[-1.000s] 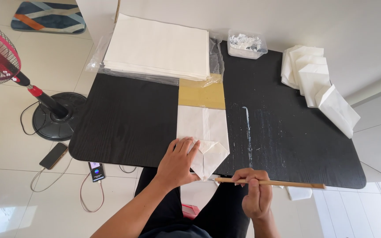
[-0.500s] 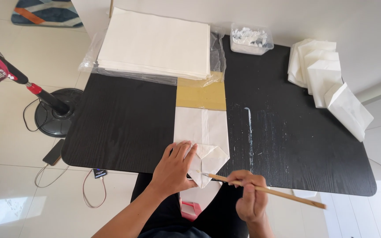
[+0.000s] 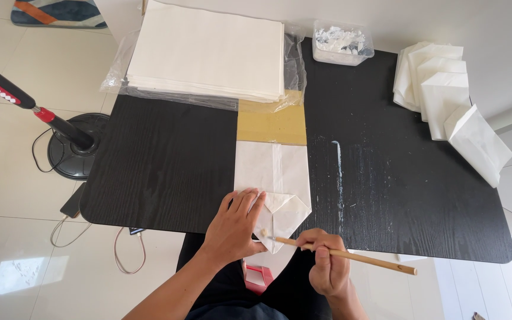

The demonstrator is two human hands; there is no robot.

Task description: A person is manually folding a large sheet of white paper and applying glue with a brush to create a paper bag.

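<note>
My left hand (image 3: 232, 228) lies flat on the near end of the white paper bag (image 3: 272, 178), fingers spread a little and pressing the paper down beside the folded bottom flap (image 3: 284, 213). My right hand (image 3: 326, 266) is curled into a fist around a thin wooden stick (image 3: 342, 255), fingers clamped on its shaft. The stick runs from about 4 o'clock of the flap in toward it, and its pale tip touches the paper just beside my left fingertips (image 3: 255, 198).

The bag lies lengthwise at the near edge of the black table (image 3: 161, 166), its pointed fold hanging slightly over the rim toward me. At the bag's 12 o'clock end sits a tan cardboard strip (image 3: 271, 124), and beyond that, a thick stack of white sheets (image 3: 208, 53) resting on clear plastic wrap (image 3: 120, 77).

At 1 o'clock from the bag stands a clear plastic tub (image 3: 342, 44) with something whitish inside. At 2 o'clock, well apart, a fanned pile of finished white bags (image 3: 448, 101) lies at the table's far right corner. A pale smear (image 3: 339, 172) streaks the tabletop just right of the bag.

At 9 o'clock, on the tiled floor, stands a fan base (image 3: 75, 154) with cables near it.
</note>
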